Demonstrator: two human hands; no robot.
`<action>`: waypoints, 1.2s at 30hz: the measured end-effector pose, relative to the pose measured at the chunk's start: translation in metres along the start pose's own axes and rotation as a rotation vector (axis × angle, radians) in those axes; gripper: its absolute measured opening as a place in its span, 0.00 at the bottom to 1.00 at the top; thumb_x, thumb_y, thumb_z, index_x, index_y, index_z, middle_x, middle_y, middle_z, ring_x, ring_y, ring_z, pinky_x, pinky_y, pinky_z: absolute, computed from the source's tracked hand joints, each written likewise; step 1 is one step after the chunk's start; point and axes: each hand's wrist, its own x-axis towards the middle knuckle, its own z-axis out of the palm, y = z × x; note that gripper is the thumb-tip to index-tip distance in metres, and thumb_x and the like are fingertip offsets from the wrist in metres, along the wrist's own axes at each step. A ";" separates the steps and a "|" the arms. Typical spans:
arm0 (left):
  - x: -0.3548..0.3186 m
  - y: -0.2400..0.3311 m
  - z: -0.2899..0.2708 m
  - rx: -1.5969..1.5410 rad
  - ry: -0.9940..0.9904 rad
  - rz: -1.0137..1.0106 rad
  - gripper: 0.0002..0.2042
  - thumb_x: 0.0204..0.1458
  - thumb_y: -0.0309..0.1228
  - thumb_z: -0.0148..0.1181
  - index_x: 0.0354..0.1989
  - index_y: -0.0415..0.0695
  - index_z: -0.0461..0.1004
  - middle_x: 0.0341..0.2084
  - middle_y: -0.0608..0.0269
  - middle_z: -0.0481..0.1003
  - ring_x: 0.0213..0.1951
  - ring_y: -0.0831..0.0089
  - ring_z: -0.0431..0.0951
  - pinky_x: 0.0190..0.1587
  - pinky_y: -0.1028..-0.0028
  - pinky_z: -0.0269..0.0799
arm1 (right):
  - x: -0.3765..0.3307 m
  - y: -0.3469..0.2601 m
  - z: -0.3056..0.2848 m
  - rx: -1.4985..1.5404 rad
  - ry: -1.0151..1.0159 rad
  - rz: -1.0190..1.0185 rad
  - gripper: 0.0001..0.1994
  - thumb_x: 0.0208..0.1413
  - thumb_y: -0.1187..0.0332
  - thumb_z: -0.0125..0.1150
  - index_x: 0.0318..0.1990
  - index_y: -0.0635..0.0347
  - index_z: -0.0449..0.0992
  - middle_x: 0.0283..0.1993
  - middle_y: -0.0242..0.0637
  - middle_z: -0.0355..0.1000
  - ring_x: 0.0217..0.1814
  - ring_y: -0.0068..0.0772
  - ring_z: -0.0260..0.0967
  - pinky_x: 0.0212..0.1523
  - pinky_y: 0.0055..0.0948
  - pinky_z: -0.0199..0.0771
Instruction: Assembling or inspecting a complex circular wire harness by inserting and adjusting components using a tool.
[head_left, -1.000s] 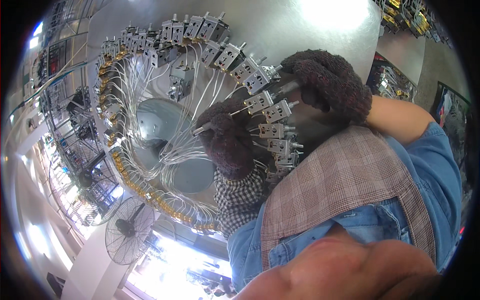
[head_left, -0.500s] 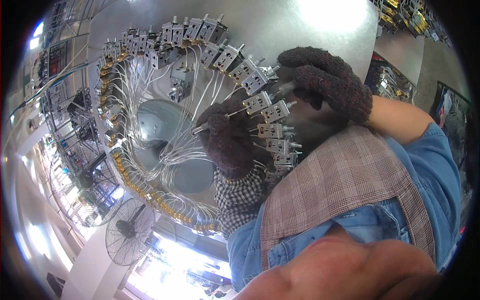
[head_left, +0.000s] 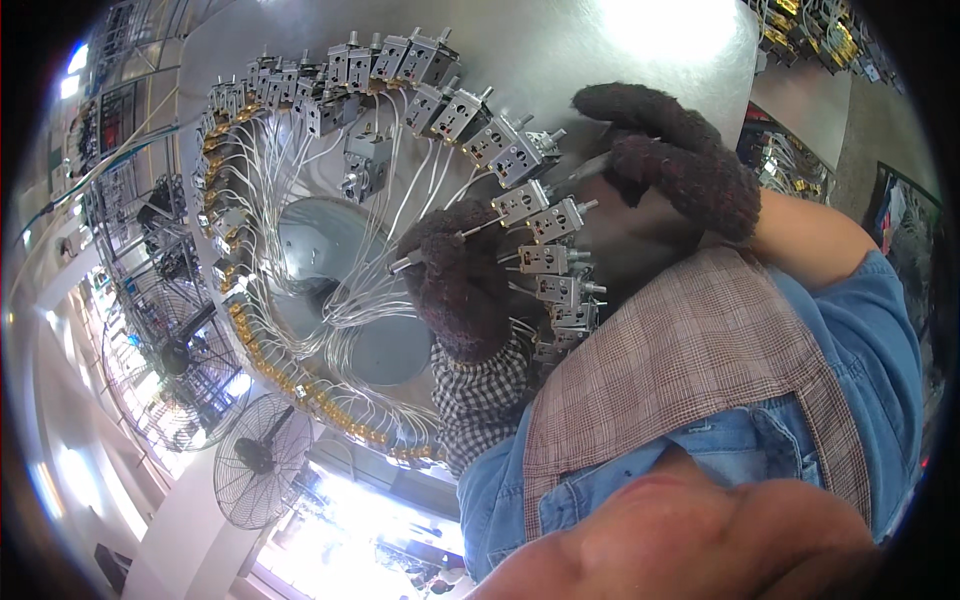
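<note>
My left hand [head_left: 462, 290], in a dark knitted glove, is closed among the white cables [head_left: 375, 315] inside a ring of small metal boxes. A thin silver rod [head_left: 407, 262] crosses its fingers, one end pointing toward a metal box [head_left: 520, 203] on the ring. My right hand [head_left: 680, 160], gloved alike, is closed at the outer side of the same box. Between its fingers sits a slim pale piece [head_left: 590, 168] whose far end reaches toward the box; its kind is blurred. Neighbouring metal boxes [head_left: 557, 220] have threaded studs facing outward.
A shiny metal tabletop [head_left: 560, 50] carries the curved row of boxes and brass-coloured connectors [head_left: 330, 405]. Grey round discs [head_left: 375, 350] lie within the ring. More cabled parts [head_left: 830, 40] hang at the far right. A floor fan [head_left: 258, 455] stands at the left.
My right hand has drawn slightly to the right, away from the boxes, with the pale piece between its fingers. My left hand stays nearly in place on the rod.
</note>
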 end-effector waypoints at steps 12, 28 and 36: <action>-0.019 0.012 0.004 0.064 -0.114 -0.157 0.18 0.52 0.41 0.54 0.41 0.38 0.66 0.36 0.54 0.72 0.38 0.64 0.75 0.37 0.72 0.76 | -0.026 -0.003 -0.005 0.080 0.022 0.052 0.20 0.55 0.66 0.51 0.56 0.57 0.63 0.30 0.32 0.67 0.27 0.19 0.62 0.28 0.20 0.67; -0.021 -0.008 0.015 0.028 0.033 -0.073 0.13 0.50 0.36 0.53 0.39 0.39 0.67 0.33 0.56 0.72 0.38 0.63 0.74 0.42 0.65 0.73 | -0.021 0.002 -0.006 -0.427 -0.109 -0.409 0.22 0.53 0.68 0.51 0.56 0.62 0.61 0.52 0.43 0.65 0.46 0.32 0.68 0.46 0.29 0.70; -0.021 -0.011 0.014 0.099 0.101 -0.024 0.20 0.51 0.45 0.54 0.39 0.38 0.66 0.31 0.57 0.71 0.35 0.66 0.74 0.39 0.67 0.73 | -0.019 0.000 -0.004 -0.366 -0.081 -0.230 0.21 0.51 0.71 0.54 0.53 0.64 0.62 0.50 0.43 0.66 0.45 0.36 0.69 0.44 0.31 0.72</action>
